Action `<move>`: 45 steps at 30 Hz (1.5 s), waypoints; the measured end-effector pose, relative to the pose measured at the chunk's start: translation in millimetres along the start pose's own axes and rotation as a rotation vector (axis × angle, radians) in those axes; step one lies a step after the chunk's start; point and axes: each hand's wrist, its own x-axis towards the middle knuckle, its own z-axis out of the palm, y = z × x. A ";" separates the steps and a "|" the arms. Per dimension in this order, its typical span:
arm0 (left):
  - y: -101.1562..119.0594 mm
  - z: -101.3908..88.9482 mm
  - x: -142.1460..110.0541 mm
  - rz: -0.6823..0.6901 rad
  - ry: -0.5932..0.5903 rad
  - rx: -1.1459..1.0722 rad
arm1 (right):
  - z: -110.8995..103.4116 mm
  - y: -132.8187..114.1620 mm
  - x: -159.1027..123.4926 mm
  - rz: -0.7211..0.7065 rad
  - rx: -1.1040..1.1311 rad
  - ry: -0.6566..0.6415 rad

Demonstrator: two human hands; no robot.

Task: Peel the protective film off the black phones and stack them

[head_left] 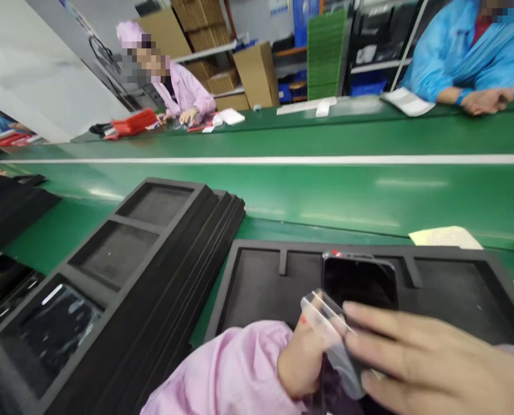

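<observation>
A black phone (359, 281) stands tilted over the black foam tray (257, 276) in front of me. My left hand (302, 360), in a pink sleeve, grips the phone's lower end from the left. My right hand (416, 360) lies across the phone's lower part, fingers stretched leftward onto a clear plastic film (326, 323) that lifts off the phone at its left corner. The phone's bottom edge is hidden by both hands.
A stack of black foam trays (153, 271) with square pockets lies to the left; one pocket holds a glossy dark item (49, 334). A green conveyor belt (326, 190) runs behind. Two other people sit across it, one in pink (179, 86), one in blue (468, 52). A paper slip (445, 237) lies at right.
</observation>
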 end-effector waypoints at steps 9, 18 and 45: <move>-3.8 -0.5 13.9 -0.133 0.151 -0.063 | 8.9 33.4 -15.2 0.083 0.428 -0.021; -6.0 1.2 18.4 -0.132 0.199 -0.140 | 7.6 35.1 -2.3 -0.012 -0.182 0.161; -12.3 0.4 6.3 0.015 0.129 -0.190 | 28.8 -1.2 -11.3 1.045 0.686 0.358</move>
